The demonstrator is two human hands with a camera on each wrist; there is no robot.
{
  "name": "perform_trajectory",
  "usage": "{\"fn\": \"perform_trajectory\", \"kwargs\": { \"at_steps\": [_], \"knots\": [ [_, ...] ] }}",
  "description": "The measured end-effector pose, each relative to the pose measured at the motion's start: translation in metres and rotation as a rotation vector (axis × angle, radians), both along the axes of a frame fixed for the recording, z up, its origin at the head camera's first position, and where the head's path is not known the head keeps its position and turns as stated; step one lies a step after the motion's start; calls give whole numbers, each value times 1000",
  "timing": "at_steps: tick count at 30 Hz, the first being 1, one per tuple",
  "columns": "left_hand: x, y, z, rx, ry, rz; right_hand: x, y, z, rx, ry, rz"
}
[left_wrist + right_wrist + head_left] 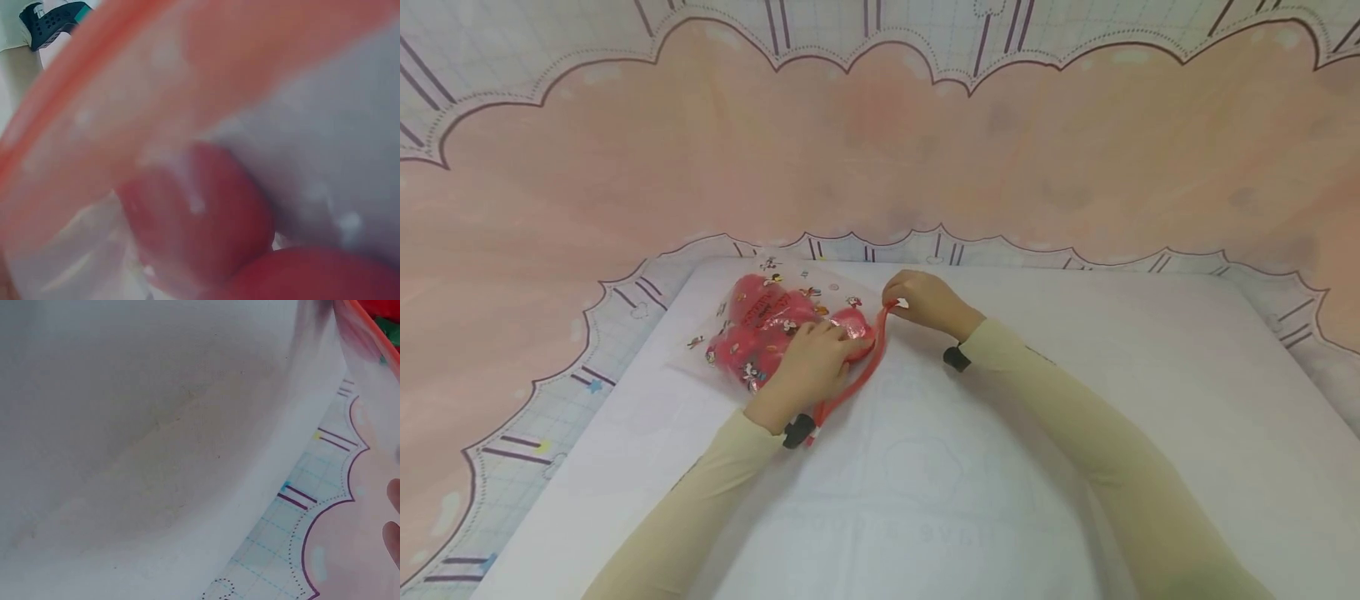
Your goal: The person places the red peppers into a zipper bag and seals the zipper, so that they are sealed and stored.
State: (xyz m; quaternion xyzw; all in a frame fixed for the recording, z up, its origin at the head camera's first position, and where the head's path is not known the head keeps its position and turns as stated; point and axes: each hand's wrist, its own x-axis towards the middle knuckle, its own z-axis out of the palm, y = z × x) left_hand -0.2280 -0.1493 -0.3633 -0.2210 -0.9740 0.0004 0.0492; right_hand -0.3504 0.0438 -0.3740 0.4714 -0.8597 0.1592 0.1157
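A clear zip bag (831, 287) with small cartoon prints and a red zip edge (867, 372) lies on the white table. Rounded red objects (741, 346) fill it; their kind is unclear through the plastic. My left hand (808, 367) lies over the bag's near right part, fingers bent and holding it beside the zip edge. At the far end of that edge, my right hand (928, 300) pinches the strip, where a small white piece (902, 303) shows. The left wrist view shows the red objects (200, 219) close up behind the blurred edge.
A white tabletop (1000, 500) spreads under both arms. Around it hangs a pink and white patterned cloth (880, 150) with scalloped lines. Black wrist devices (957, 358) are worn at the cuffs; the left one is close to the zip's near end.
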Motion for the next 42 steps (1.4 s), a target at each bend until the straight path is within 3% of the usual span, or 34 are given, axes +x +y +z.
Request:
{"fn": "perform_trajectory", "kwargs": {
  "at_steps": [5,8,16,21,32,42],
  "knots": [
    [1,0,-2,-16,-53,6,3,1,1,2,-25,29],
    [1,-2,-4,-2,-49,-9,3,1,1,-5,-18,40],
    [4,-11,-6,71,28,-63,3,0,12,-51,86,47],
    [6,-15,1,117,126,-101,2,0,28,-76,95,16],
    [13,-22,1,216,348,-237,-7,-3,45,-28,-56,-81],
    [22,-26,-8,197,449,-251,-19,2,50,-41,-200,-154]
  ]
}}
